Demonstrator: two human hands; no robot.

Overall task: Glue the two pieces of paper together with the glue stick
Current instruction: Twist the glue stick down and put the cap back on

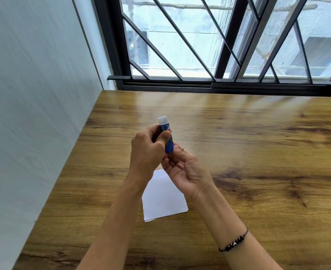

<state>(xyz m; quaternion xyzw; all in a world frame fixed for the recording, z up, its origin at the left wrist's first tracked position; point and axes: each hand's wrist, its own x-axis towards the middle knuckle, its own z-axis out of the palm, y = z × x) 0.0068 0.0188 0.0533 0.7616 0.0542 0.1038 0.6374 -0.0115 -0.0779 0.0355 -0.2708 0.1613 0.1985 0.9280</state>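
Observation:
A blue glue stick (168, 140) with a white top end stands upright in the air above the table. My left hand (147, 151) grips its barrel, thumb across the front. Fingers of my right hand (184, 168) pinch the stick's bottom end, palm turned up. White paper (161, 199) lies flat on the wooden table (258, 152) beneath my wrists; a second sheet's edge peeks out under its near side. The paper's far end is hidden by my hands.
A white wall (34, 114) runs along the table's left edge. A black-framed window with diagonal bars (219, 45) closes the far side. A beaded bracelet (233, 243) sits on my right wrist.

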